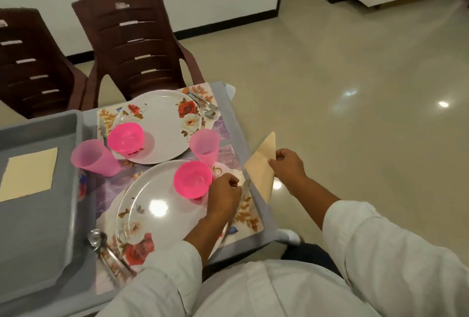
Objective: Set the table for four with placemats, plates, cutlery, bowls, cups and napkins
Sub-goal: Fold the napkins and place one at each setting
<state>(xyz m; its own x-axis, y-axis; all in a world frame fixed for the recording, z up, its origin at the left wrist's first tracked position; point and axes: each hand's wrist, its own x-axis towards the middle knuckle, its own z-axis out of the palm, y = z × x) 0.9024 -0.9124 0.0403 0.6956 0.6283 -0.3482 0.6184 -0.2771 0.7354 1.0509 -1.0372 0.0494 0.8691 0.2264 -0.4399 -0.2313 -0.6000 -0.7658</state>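
The grey table (238, 123) is spread beneath the left hand (224, 191), with its edge just left of the right hand (288, 164). A grey tray (38, 215) is set well left of both hands, and a flat napkin (29, 170) is laid in it. Two brown chairs (137, 45) are placed far beyond the hands. The near plate (157, 205) is overlapped by the left hand, and the far plate (165, 123) is set beyond it. A floral placemat (250, 217) is seen under the left wrist. A folded napkin (261, 162) is pinched by the right hand and held off the table edge, between the two hands. A pink cup (204, 146) is stood just beyond the left hand. A pink bowl (193, 178) is set on the near plate, just left of that hand. A knife (243, 189) is laid just right of the left hand, whose fingers are curled; whether it is gripped cannot be told.
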